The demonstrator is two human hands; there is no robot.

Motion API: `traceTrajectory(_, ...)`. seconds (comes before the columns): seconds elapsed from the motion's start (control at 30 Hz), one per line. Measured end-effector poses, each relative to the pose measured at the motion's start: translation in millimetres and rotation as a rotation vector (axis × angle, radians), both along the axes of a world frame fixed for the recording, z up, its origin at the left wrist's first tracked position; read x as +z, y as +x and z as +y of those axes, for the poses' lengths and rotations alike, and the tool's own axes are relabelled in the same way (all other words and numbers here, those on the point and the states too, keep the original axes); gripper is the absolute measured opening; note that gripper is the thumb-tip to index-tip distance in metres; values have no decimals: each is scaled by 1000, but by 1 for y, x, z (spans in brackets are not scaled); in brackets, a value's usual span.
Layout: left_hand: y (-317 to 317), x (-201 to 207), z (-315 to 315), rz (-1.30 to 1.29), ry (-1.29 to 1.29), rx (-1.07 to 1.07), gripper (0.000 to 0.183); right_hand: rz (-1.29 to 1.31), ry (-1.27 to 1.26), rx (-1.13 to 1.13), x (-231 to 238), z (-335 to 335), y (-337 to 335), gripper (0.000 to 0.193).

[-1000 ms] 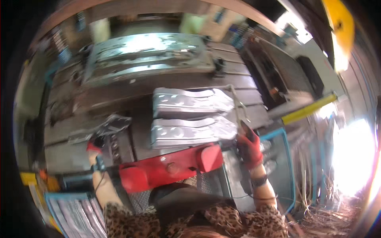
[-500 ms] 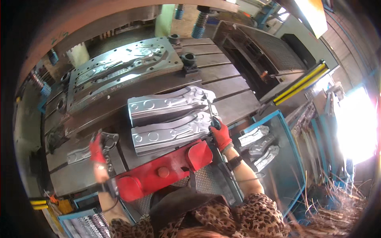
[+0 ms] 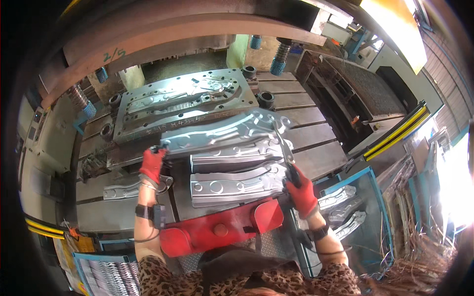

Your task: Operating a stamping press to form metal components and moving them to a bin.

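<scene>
The left hand [image 3: 152,165] in a red glove grips the left end of a long, shiny grey metal sheet part [image 3: 222,134] with bumps and dents pressed into it, and the right hand [image 3: 301,195], also in a red glove, is closed around a thin metal rod tool [image 3: 282,144] that reaches up to the part's right end. The part lies long ways from left to right, tilted up a little toward the far right, above two more bumpy grey metal parts [image 3: 237,172]. It is near a flat grey steel die plate [image 3: 182,101] on the far side, and a red metal bar [image 3: 222,229] sits on the near side.
</scene>
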State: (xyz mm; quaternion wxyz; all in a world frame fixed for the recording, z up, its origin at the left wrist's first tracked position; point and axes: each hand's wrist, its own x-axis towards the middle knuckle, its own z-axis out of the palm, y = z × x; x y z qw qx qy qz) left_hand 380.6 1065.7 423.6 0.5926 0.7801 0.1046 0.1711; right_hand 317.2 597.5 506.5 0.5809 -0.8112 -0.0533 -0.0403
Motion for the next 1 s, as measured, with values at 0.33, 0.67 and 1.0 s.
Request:
traceTrajectory(0.33,94,48,146,-14,158,324,23,-59,-54,133,-12,149,166,48)
traceTrajectory(0.67,113,75,138,32,781,703,46,-74,-399,111,-9,196,221,38)
traceTrajectory(1.0,-23,36,101,-20,551,605,33,-138,-973,203,11,190,189,46)
